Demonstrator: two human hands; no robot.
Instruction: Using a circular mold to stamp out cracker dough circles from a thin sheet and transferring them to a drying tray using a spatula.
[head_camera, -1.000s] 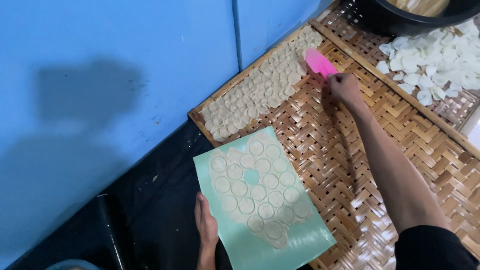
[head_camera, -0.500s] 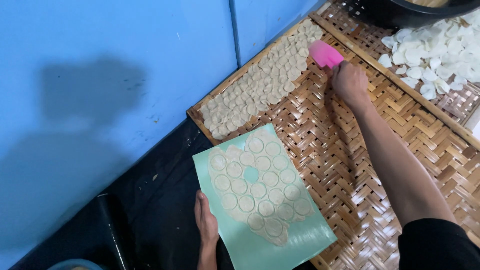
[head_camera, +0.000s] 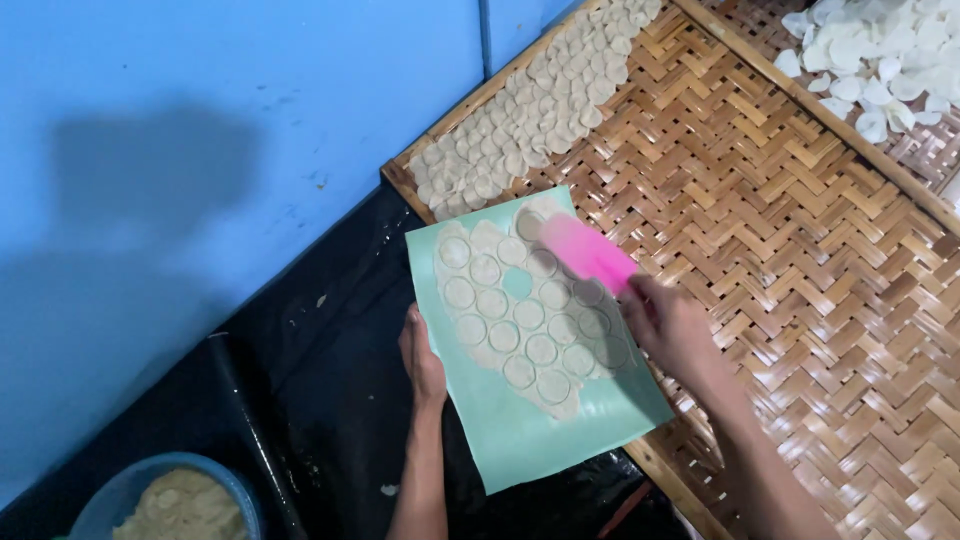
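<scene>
Right hand (head_camera: 672, 325) grips a pink scraper (head_camera: 588, 252) over the dough rounds (head_camera: 520, 320) mid-frame; left hand (head_camera: 420, 355) pinches the green sheet (head_camera: 560, 430). Lifting rounds seems underway, needing a shallow blade angle.

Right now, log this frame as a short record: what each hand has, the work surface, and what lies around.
left hand: grips the left edge of the green sheet
right hand: holds a pink scraper, its blade over the sheet
on the sheet: thin dough cut into round discs, one gap showing green
woven tray: row of cut discs along its far edge
second tray, upper right: white pieces
lower left: blue bowl of crumbly dough
wall: blue
</scene>
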